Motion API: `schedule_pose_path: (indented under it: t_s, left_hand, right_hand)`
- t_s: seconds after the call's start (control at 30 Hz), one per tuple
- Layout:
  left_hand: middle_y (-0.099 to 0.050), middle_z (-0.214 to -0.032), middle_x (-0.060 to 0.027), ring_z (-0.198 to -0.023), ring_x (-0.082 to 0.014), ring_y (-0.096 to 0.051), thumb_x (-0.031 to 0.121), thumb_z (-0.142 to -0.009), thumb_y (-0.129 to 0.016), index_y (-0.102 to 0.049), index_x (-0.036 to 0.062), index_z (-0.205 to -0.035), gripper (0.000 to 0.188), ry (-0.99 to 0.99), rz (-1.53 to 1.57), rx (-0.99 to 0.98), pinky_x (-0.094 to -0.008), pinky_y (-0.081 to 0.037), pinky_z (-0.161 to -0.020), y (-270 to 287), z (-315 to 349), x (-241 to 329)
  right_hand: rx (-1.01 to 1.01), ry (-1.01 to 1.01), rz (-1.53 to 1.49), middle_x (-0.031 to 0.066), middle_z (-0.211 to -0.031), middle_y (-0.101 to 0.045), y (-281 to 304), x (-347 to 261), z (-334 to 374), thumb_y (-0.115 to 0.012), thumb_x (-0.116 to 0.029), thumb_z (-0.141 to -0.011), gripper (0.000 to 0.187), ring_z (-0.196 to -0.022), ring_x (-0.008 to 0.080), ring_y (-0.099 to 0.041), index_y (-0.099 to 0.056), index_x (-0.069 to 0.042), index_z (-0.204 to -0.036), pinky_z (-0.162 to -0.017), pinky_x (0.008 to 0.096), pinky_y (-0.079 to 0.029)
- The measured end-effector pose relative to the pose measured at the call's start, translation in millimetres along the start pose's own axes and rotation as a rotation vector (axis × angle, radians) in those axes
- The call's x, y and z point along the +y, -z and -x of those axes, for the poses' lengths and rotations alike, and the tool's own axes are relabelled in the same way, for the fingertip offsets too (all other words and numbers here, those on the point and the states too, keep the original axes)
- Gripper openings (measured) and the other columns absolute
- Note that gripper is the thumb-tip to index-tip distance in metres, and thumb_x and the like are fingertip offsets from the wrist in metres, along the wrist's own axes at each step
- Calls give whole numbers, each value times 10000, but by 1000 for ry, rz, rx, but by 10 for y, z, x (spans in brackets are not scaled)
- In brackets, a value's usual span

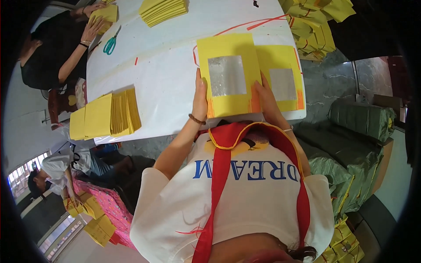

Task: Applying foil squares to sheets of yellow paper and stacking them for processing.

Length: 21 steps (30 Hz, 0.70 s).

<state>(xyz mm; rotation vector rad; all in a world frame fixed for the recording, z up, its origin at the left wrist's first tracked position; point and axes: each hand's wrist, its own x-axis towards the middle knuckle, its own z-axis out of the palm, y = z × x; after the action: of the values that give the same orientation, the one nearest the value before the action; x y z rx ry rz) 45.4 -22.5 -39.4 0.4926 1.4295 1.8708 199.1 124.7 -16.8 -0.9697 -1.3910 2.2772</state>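
From the fingers of the left hand, white tabletop gives passage leftward to a fanned yellow paper stack. Between both hands' fingers, a silver-patched paper stack blocks crossing; another patched stack crowds the right hand's fingers rightward.

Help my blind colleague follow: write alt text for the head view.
A person's left hand and right hand hold a yellow packet with a silvery patch at a white table. A similar packet lies to its right; a yellow stack and scissors lie left.
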Motion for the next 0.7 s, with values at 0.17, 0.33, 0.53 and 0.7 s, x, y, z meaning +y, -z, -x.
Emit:
schedule_pose_path:
  t_s: [0.17,0.33,0.53,0.7]
  left_hand:
    - [-130,-1507,-106,-1370,-190,-166,365,-987,-326,-48,13,-1450,644,2,20,-10,-300,-169,-1105,39,-96,31]
    - [-219,-1476,-78,-1328,-171,-260,334,-985,-354,-87,47,-1456,614,-27,-33,-6,-304,-232,-1088,-30,-99,86]
    - [-309,-1413,-97,-1272,-227,-318,308,-927,-452,-254,37,-1378,562,-256,-384,-73,-347,-263,-1048,73,-40,331]
    - [-478,-1245,-118,-1112,-290,-444,230,-749,-681,-557,81,-1146,442,-712,-1115,-285,-396,-358,-889,-16,183,690]
  right_hand:
    - [-17,84,-36,112,-1464,-263,-100,21,-125,-411,-246,-951,604,-1333,179,-261,-155,16,-1431,-1086,285,-206]
    - [-75,61,-99,111,-1456,-277,32,21,-166,-410,-253,-955,600,-1329,182,-267,-159,16,-1429,-1083,291,-211]
    - [37,396,425,104,-1413,-357,68,-218,64,-512,-198,-905,473,-1318,260,-307,-389,-54,-1338,-1076,347,-230]
    - [-66,815,1190,47,-1306,-502,168,-272,37,-605,-160,-824,238,-1303,311,-337,-639,-150,-1059,-1031,419,-279]
